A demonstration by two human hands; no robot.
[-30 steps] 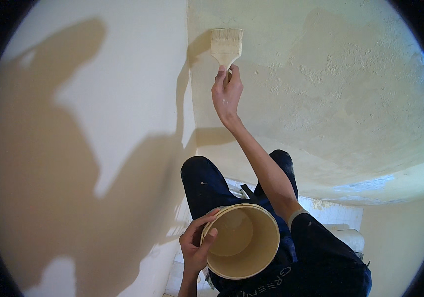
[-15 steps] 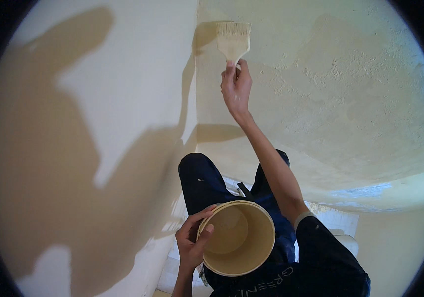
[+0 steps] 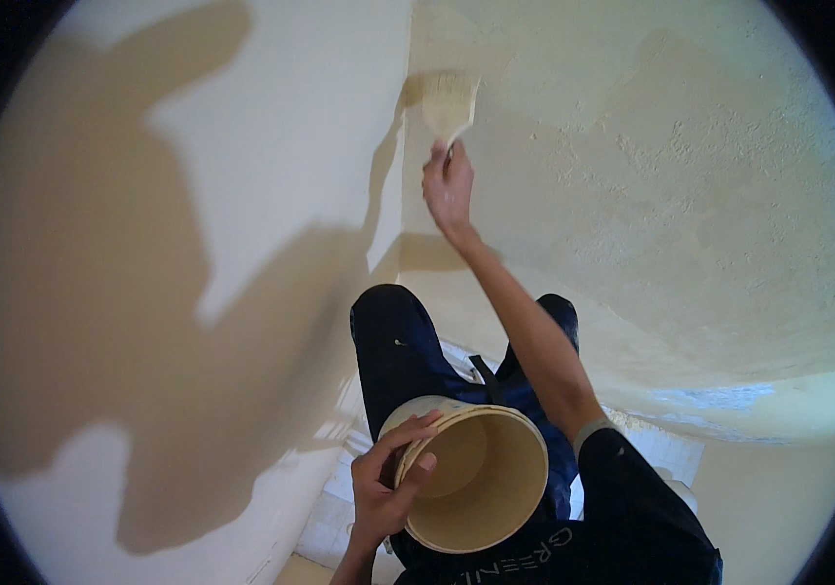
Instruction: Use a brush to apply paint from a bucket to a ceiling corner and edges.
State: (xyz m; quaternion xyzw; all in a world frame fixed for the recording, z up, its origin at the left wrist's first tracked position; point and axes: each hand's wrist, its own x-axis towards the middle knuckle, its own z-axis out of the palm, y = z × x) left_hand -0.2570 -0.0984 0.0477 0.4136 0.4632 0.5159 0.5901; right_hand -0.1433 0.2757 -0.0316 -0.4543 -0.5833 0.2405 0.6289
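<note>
A wide, cream-coated paintbrush is in my right hand, whose closed fingers grip its handle. The bristles point up and lie against or just off the cream wall, close to the corner. Down at my lap, my left hand clasps the rim of a round bucket, thumb inside and fingers over the edge. The bucket tilts toward me, its inside walls coated cream, with a pale cream layer at the bottom.
A white wall meets the cream wall at a corner on the left, and my shadow falls over it. My knees are close to the cream wall. Rough patches mark that wall at right, with a bluish-white patch low down.
My right hand and the paintbrush have moved down the cream wall and slightly toward the corner. The bucket stays in my left hand, tipped a little more.
</note>
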